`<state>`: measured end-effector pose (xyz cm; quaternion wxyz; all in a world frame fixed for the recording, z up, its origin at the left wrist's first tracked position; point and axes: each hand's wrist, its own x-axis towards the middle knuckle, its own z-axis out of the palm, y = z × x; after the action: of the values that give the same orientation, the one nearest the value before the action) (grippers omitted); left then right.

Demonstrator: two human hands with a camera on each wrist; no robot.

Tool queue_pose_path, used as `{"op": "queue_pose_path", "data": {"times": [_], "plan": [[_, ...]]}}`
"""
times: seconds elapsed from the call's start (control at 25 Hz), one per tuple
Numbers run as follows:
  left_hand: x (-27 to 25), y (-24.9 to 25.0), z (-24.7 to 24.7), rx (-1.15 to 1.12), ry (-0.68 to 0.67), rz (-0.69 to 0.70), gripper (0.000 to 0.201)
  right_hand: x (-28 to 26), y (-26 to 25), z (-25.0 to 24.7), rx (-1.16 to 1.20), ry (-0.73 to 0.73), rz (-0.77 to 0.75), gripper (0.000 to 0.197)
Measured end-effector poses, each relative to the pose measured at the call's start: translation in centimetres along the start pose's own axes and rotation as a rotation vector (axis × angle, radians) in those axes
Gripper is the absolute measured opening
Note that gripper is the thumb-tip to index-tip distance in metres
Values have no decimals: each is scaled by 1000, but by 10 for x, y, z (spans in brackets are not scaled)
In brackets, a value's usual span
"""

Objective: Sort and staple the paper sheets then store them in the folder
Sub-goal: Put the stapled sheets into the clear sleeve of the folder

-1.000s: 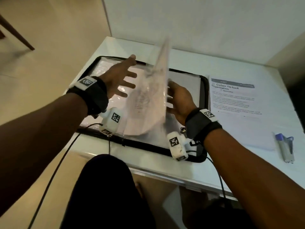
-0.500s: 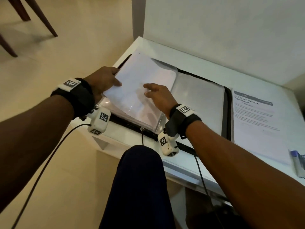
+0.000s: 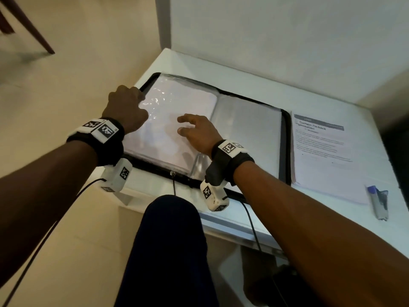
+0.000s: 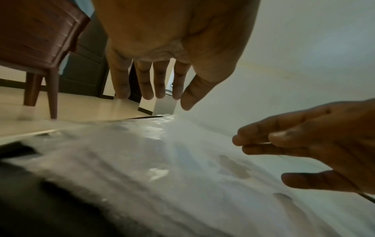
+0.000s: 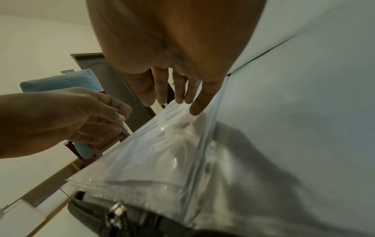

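Nearest, the right hand (image 3: pixel 197 134) hovers over the left page of the open folder (image 3: pixel 285 149), fingers loosely spread and holding nothing, fingertips just above the glossy plastic sleeves (image 3: pixel 177 111). The left hand (image 3: pixel 126 107) sits at the sleeves' outer left edge, fingers hanging relaxed with nothing between them in the left wrist view. Beyond the folder's right rim lies the printed paper stack (image 3: pixel 325 156) on the white table (image 3: pixel 243 80), and beside it a stapler (image 3: pixel 379 202) (blue-tipped, lying untouched). Judging from this, the folder is opened to a sleeve, but the sheets are not yet stored; whether they are already stapled cannot be told.
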<state>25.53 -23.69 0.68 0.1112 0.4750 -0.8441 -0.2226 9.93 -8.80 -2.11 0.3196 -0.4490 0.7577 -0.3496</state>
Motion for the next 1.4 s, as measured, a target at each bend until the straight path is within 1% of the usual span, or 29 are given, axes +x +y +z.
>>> {"op": "queue_pose_path", "data": {"times": [0.12,0.28,0.4,0.48,0.56,0.64,0.68,0.76,0.92,1.08,1.32,1.4], "plan": [[0,56,24,46,-37,119,42,-22,15,-44,7,107,29,36],[-15,160,83,9,-166,290,42,-64,65,-128,54,273,149,34],[-36,239,136,2,-276,463,39,-99,120,-196,16,430,315,36],[-51,276,172,56,-348,557,40,-120,157,-234,-100,474,455,42],[-62,304,205,150,-392,609,47,-139,193,-265,-214,504,611,46],[-66,320,229,210,-421,586,52,-153,219,-280,-295,509,746,49],[-66,322,236,231,-427,562,52,-156,226,-283,-324,508,784,50],[-63,325,245,270,-422,536,49,-159,239,-288,-322,542,813,52],[-60,324,244,275,-439,492,48,-149,255,-300,-247,607,802,52],[-58,320,243,247,-474,455,58,-150,263,-316,-113,625,757,40],[-67,322,246,243,-445,416,77,-158,264,-321,-95,712,728,36],[-69,325,245,204,-419,409,75,-162,265,-324,-45,736,713,30]]}}
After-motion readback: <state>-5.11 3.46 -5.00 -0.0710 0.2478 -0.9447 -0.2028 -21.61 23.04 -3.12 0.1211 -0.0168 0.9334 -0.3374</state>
